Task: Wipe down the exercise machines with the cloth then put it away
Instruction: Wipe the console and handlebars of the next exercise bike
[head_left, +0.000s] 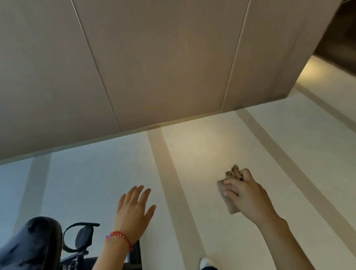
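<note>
- Right hand raised over the pale floor, fingers curled tight round the bunched brown cloth;
- Left hand flat, fingers spread, holding nothing, beside the black saddle.

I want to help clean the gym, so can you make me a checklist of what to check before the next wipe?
1. Cloth held: ok, the right hand grips it, bunched up.
2. Left hand free: ok, fingers straight, holding nothing.
3. Machine within reach: ok, a black padded seat sits at lower left, beside the left arm.
4. Cloth touching the machine: not ok, it is over the pale floor, apart from the seat.
5. Seat already wiped: cannot tell.
6. Place to put the cloth away: cannot tell, only wood wall panels show.
</note>
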The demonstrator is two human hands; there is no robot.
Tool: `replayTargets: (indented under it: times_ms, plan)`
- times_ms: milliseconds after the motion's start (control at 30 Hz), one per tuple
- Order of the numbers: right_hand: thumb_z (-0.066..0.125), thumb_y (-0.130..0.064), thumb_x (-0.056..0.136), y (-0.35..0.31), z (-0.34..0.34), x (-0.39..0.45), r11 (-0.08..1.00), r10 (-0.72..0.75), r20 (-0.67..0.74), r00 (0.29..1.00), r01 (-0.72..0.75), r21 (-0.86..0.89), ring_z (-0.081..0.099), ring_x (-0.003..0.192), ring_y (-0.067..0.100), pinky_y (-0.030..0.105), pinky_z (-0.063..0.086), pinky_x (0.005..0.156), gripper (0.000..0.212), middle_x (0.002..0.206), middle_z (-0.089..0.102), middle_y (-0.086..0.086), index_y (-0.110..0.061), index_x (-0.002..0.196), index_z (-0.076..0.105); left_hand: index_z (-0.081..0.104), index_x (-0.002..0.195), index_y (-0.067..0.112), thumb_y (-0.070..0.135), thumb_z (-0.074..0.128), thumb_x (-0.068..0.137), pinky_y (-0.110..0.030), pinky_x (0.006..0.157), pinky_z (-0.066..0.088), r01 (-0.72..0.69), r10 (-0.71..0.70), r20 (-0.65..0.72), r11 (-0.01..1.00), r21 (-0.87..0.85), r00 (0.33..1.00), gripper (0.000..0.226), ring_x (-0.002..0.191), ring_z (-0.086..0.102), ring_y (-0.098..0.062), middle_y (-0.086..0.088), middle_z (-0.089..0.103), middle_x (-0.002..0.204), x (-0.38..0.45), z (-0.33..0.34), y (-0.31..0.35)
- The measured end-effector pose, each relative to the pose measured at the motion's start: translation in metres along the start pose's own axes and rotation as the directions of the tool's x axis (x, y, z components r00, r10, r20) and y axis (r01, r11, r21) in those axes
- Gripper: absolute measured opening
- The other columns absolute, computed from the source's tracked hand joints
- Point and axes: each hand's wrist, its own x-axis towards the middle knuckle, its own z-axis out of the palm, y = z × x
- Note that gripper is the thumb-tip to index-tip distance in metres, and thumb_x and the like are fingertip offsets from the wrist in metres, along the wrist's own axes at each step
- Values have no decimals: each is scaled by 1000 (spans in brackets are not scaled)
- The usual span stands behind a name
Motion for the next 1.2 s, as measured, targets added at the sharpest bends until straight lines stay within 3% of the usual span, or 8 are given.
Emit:
replayTargets:
  times_ms: [233, 333, 467, 567, 700, 933, 1067, 1200]
  plan:
    - [56, -27, 87, 27, -32, 105, 989, -145, 115, 983, 146, 1, 57, 89, 22, 30, 46, 73, 23, 113, 40, -1, -26, 109, 60, 62, 116, 10, 47, 39, 86, -49, 85, 45, 136, -136, -60, 991, -3, 989, 53, 106, 59, -34, -13, 63, 116, 58, 0, 43]
    - [56, -29, 87, 29, -31, 140, 982, -188, 168, 968, 189, 10, 57, 88, 22, 28, 44, 72, 23, 114, 41, -1, -25, 109, 60, 56, 125, 10, 38, 60, 86, -51, 95, 37, 199, -202, -119, 979, -40, 972, 49, 117, 50, -36, -15, 56, 127, 78, 2, 41]
    - [56, -30, 87, 21, -22, 191, 971, -233, 220, 947, 238, 6, 56, 89, 20, 27, 42, 71, 23, 114, 40, -1, -26, 109, 60, 48, 133, 13, 38, 57, 88, -47, 103, 28, 261, -265, -137, 964, -45, 955, 52, 127, 40, -32, -12, 48, 136, 108, -1, 29]
    - [55, -31, 88, 6, -13, 233, 963, -263, 236, 935, 267, 15, 55, 88, 19, 27, 44, 73, 23, 113, 39, -3, -26, 110, 59, 50, 132, 12, 38, 58, 87, -48, 101, 31, 299, -302, -168, 953, -43, 938, 53, 125, 43, -33, -13, 50, 134, 139, 2, 9]
    - [56, -31, 87, -25, -4, 301, 942, -330, 238, 913, 335, 20, 52, 85, 15, 26, 44, 73, 22, 112, 39, -5, -28, 109, 59, 57, 125, 11, 36, 66, 81, -51, 93, 40, 337, -341, -184, 940, -57, 922, 52, 114, 53, -35, -15, 57, 125, 195, 0, -23]
    - [57, -31, 86, -117, 9, 418, 909, -413, 224, 883, 415, 40, 55, 90, 19, 31, 47, 76, 19, 112, 41, -4, -28, 104, 60, 58, 122, 10, 37, 66, 80, -51, 90, 42, 337, -328, -261, 942, -13, 908, 51, 112, 55, -36, -14, 59, 123, 287, -45, -103]
    - [58, -31, 85, -172, 23, 466, 865, -492, 258, 831, 501, 37, 55, 94, 21, 28, 43, 76, 19, 120, 39, -5, -27, 104, 60, 58, 122, 10, 36, 67, 79, -51, 90, 41, 411, -399, -293, 911, -22, 869, 51, 112, 55, -35, -15, 59, 123, 311, -65, -147]
    - [59, -29, 86, -224, 45, 506, 787, -598, 315, 737, 614, 58, 54, 98, 18, 25, 38, 74, 20, 122, 39, -7, -26, 105, 61, 60, 119, 11, 39, 66, 77, -49, 86, 45, 528, -520, -299, 847, -60, 800, 51, 108, 58, -34, -13, 62, 119, 315, -70, -179]
